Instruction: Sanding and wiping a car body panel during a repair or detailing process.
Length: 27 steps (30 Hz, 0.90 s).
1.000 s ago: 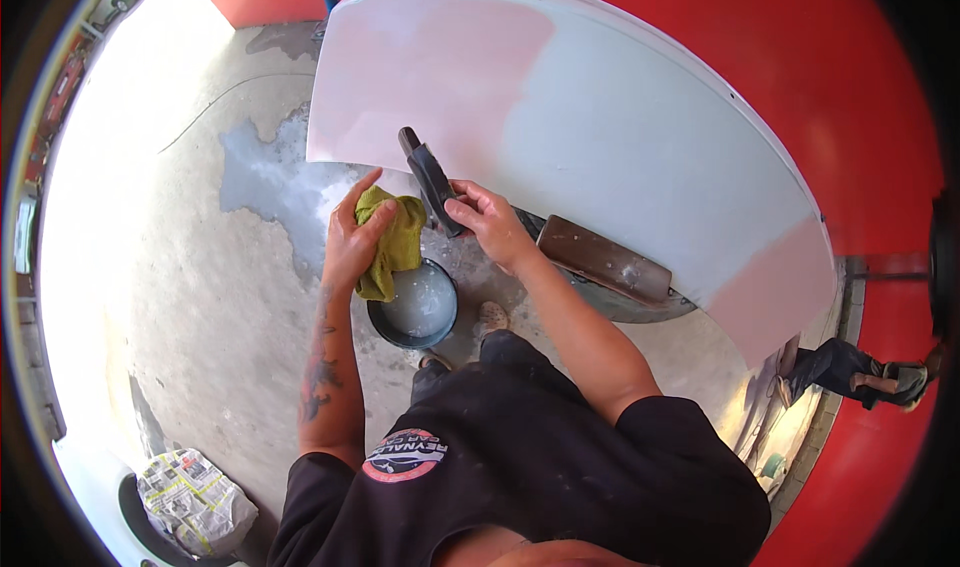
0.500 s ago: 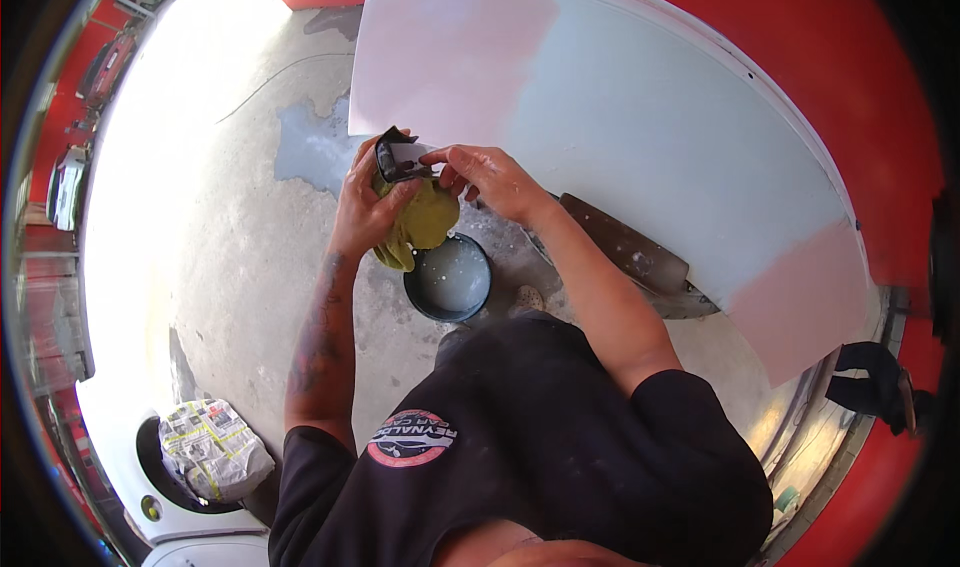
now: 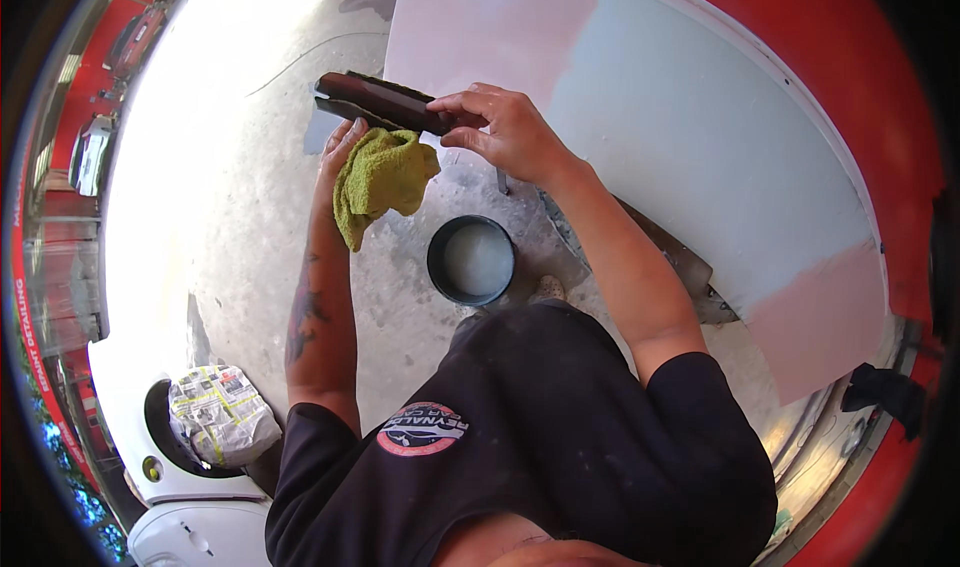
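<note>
A dark, curled sheet of sandpaper (image 3: 375,97) stretches sideways in front of me, level with the near left corner of a large pale panel. My right hand (image 3: 510,135) pinches its right end between thumb and fingers. A yellow-green cloth (image 3: 388,172) hangs in my left hand (image 3: 340,152), whose fingertips reach up to the sheet's lower edge. Part of that hand is hidden behind the cloth. Below, a round dark bucket (image 3: 433,263) of cloudy water stands on the floor.
The panel (image 3: 690,127), pale blue-grey with pinkish patches, fills the upper right. Under its near edge lies a dark brown board (image 3: 665,247). At the lower left, paper (image 3: 222,417) covers a wheel of a white car (image 3: 120,387). Concrete floor (image 3: 270,227) surrounds the bucket.
The sandpaper, held end-on and curled between my hands before, now shows its full length, reaching left past the left hand. My hands are raised farther from the bucket; the cloth hangs gathered.
</note>
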Each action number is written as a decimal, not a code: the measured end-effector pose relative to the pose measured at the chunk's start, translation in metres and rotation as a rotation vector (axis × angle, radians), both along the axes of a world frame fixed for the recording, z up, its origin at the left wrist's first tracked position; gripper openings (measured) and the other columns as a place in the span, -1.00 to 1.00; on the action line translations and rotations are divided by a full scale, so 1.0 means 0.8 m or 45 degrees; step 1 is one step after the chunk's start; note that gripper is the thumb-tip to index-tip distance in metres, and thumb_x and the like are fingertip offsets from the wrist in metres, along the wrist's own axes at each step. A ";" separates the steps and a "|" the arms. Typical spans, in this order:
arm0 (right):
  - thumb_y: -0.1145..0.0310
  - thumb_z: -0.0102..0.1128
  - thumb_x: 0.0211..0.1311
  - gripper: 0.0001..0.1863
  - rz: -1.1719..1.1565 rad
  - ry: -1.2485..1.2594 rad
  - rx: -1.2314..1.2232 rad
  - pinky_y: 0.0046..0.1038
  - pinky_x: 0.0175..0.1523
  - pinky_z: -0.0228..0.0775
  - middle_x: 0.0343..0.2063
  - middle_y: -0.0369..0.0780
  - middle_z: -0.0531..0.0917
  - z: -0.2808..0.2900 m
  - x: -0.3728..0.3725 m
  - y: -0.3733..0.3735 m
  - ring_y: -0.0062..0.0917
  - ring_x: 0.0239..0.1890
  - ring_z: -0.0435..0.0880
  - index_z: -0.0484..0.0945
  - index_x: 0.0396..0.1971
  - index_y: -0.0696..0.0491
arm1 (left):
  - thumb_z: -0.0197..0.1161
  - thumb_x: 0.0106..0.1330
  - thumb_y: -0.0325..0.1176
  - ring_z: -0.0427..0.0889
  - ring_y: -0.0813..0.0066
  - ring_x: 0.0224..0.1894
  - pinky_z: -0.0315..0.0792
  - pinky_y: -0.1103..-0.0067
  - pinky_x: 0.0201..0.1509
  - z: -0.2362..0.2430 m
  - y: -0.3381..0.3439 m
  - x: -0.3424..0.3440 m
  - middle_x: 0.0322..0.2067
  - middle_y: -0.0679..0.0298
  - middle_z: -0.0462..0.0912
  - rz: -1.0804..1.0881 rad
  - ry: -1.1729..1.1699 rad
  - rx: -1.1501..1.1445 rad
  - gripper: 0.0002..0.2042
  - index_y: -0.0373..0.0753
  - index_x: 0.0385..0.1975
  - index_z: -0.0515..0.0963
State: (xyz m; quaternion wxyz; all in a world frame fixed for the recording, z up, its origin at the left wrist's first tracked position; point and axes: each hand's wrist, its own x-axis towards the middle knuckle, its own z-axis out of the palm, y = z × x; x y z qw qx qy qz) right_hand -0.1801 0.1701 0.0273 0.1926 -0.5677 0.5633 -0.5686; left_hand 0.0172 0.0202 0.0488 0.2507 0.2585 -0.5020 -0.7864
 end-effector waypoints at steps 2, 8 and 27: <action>0.52 0.48 0.14 -0.51 -0.017 0.060 -0.007 -0.43 0.10 0.68 -0.18 -0.21 0.68 0.003 0.000 -0.004 -0.50 -0.19 0.67 0.70 0.12 -0.07 | 0.22 0.52 -0.16 0.77 0.26 -0.08 0.70 0.38 -0.02 -0.002 0.005 -0.003 -0.05 0.09 0.72 0.032 -0.075 0.001 -0.61 -0.30 0.17 0.49; 0.52 0.55 0.04 -0.54 0.044 -0.124 -0.196 -0.42 0.00 0.58 -0.21 -0.32 0.46 -0.010 0.012 -0.012 -0.50 -0.16 0.55 0.79 0.00 -0.15 | 0.14 0.54 -0.02 0.74 0.30 -0.08 0.65 0.40 0.00 -0.024 -0.003 0.007 -0.02 0.12 0.70 -0.120 0.068 0.160 -0.51 -0.31 0.20 0.47; 0.46 0.58 0.08 -0.67 0.160 -0.454 0.357 -0.48 -0.03 0.52 -0.17 -0.28 0.68 -0.017 -0.009 0.011 -0.60 -0.18 0.65 0.58 -0.22 0.11 | 0.52 0.24 -0.26 0.71 0.35 -0.04 0.58 0.43 0.07 -0.012 0.014 -0.033 -0.03 0.12 0.70 -0.255 -0.304 -0.468 -0.45 -0.32 0.18 0.51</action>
